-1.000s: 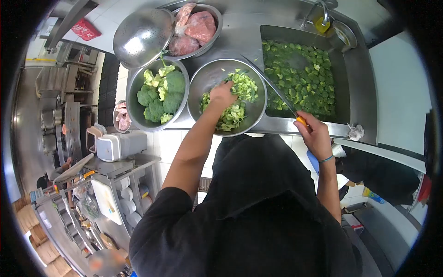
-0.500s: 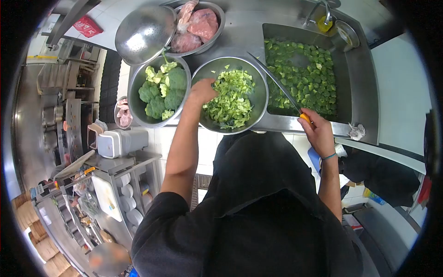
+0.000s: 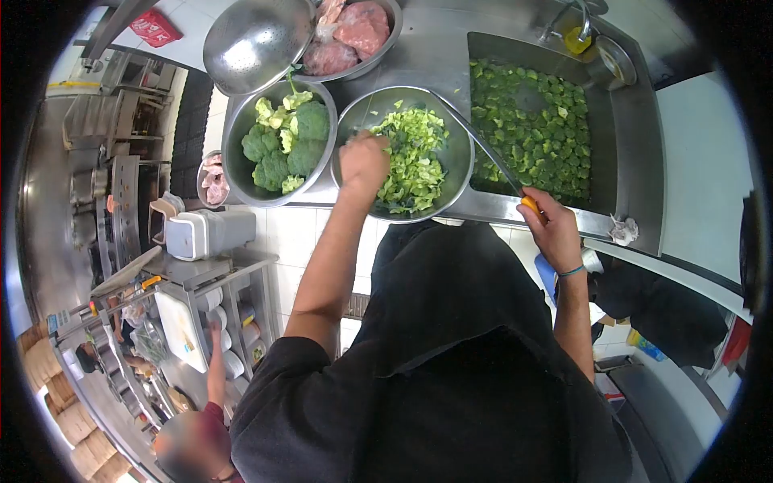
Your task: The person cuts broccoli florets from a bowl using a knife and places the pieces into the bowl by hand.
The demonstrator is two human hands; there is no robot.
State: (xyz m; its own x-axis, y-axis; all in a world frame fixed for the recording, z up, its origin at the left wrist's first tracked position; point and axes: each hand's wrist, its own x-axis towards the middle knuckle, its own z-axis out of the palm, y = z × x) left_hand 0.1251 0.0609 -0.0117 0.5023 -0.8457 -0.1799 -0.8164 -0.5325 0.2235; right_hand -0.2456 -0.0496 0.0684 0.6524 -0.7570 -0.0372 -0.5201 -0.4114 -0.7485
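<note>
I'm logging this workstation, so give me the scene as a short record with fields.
left hand: at the greens bowl's left side, blurred; grip unclear
right hand: holding a long knife by its orange handle
greens bowl: steel, holding chopped greens
left of it: steel bowl of broccoli heads
right of it: sink with many broccoli florets in water
behind: bowl of meat, beside a perforated steel colander
co-worker: at lower left, arm reaching toward shelving

Broccoli basin (image 3: 236,179) lies left of the greens bowl (image 3: 459,183)
</note>
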